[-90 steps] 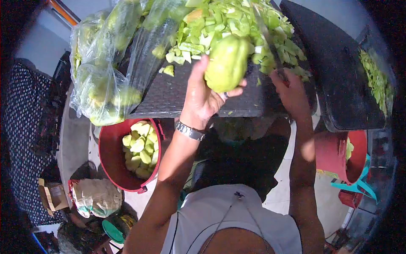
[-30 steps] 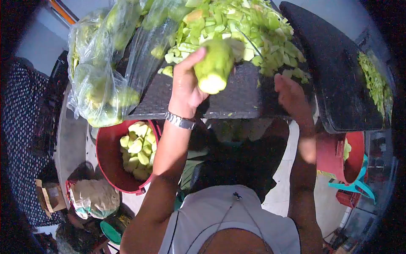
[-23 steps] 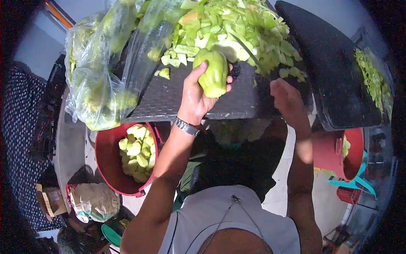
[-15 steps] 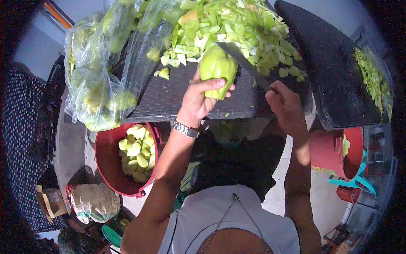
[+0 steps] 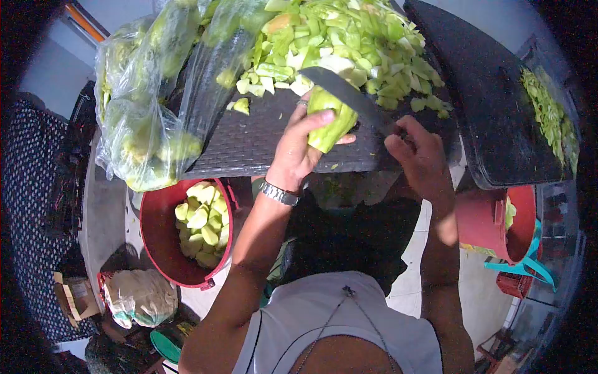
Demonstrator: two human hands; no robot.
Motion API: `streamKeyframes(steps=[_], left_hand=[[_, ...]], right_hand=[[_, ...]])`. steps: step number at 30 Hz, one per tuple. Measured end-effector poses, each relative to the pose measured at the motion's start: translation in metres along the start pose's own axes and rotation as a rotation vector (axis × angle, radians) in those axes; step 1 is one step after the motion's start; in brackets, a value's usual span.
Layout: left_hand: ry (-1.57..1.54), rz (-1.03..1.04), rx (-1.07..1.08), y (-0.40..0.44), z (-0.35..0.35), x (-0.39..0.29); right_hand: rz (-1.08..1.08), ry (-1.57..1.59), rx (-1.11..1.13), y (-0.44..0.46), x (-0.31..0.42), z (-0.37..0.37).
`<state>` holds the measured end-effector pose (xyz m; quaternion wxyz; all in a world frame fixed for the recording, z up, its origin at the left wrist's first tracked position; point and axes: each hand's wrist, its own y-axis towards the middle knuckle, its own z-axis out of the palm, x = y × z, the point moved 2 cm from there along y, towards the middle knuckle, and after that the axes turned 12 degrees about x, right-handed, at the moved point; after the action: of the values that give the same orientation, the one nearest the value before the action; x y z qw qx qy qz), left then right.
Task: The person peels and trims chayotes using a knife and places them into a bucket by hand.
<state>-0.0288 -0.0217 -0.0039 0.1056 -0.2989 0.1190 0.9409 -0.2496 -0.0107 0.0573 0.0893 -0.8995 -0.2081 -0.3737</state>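
My left hand [image 5: 302,140] is wrapped round a green chayote [image 5: 331,128], holding it tilted above the near part of the dark woven table [image 5: 249,146]. In my right hand [image 5: 420,153] is a knife [image 5: 346,92], gripped by its handle. The broad blade points up and left and lies across the upper end of the chayote, hiding part of it. Behind both hands a large heap of green peelings and cut pieces [image 5: 349,37] covers the back of the table. A small cut piece [image 5: 240,106] lies left of the heap.
Clear plastic bags of chayotes [image 5: 149,124] stand at the table's left. Below them is a red bucket [image 5: 152,234] holding peeled pieces. At the right are a black chair or board [image 5: 498,124], another red bucket [image 5: 483,224] and a turquoise strap [image 5: 529,268].
The chayote has moved slightly right and down in my left hand and now leans. My right hand has brought the knife, earlier over the heap, across the chayote's upper end.
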Motion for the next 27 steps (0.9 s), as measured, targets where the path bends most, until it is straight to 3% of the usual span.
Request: streamKeyframes(steps=[4,7,14,20,22,27], left_hand=[[0.328,0.002,0.121,-0.003,0.007,0.008],[0.350,0.144,0.071,0.002,0.013,0.017],[0.677,0.189,0.026,0.006,0.005,0.023],[0.665,0.226,-0.040,0.004,0.008,0.020],[0.740,0.227,-0.055,0.000,0.014,0.012],[0.574,0.057,-0.179,-0.002,0.012,0.005]], right_hand=[[-0.086,-0.163,0.025,0.001,0.008,0.006],[-0.113,-0.296,0.058,0.002,0.013,0.009],[-0.218,-0.350,0.074,0.006,0.012,0.007],[-0.296,-0.351,0.083,0.011,0.008,0.006],[-0.412,-0.459,-0.002,0.020,-0.010,-0.002],[-0.185,-0.382,-0.040,0.037,-0.043,-0.004]])
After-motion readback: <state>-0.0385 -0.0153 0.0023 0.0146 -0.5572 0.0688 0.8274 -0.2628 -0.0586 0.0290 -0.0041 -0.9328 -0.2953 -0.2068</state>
